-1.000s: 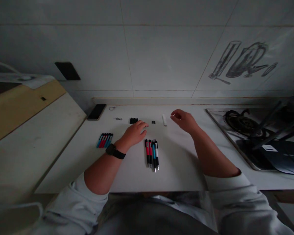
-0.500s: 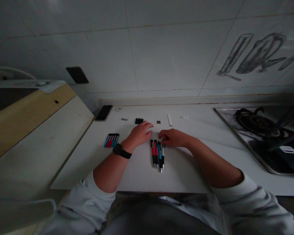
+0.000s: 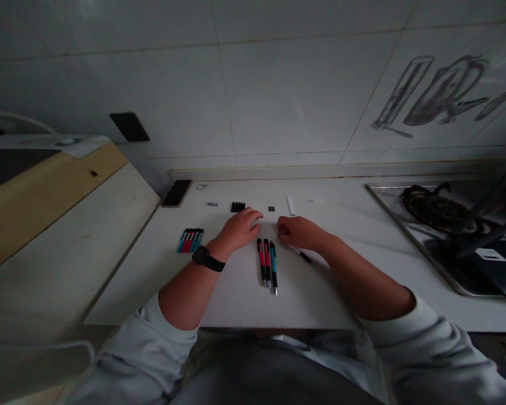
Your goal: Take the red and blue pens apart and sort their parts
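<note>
My right hand is closed on a pale pen, whose black grip end slants out beneath the palm; its other end is hidden in my fingers. To the left of that hand lie two red pens and a blue pen, side by side with metal tips toward me. My left hand rests with fingers curved and apart, holding nothing. Just behind it is a row of small black grips. A group of red and blue pen barrels lies left of my watch wrist.
Along the back of the white counter are small springs, tiny dark pieces, white thin sticks and clear bits. A phone lies back left. A gas stove stands right, a wooden-edged panel left.
My right hand has taken the pale pen from beside the blue one and shifted slightly right, turning it aslant. My left hand holds nearly still.
</note>
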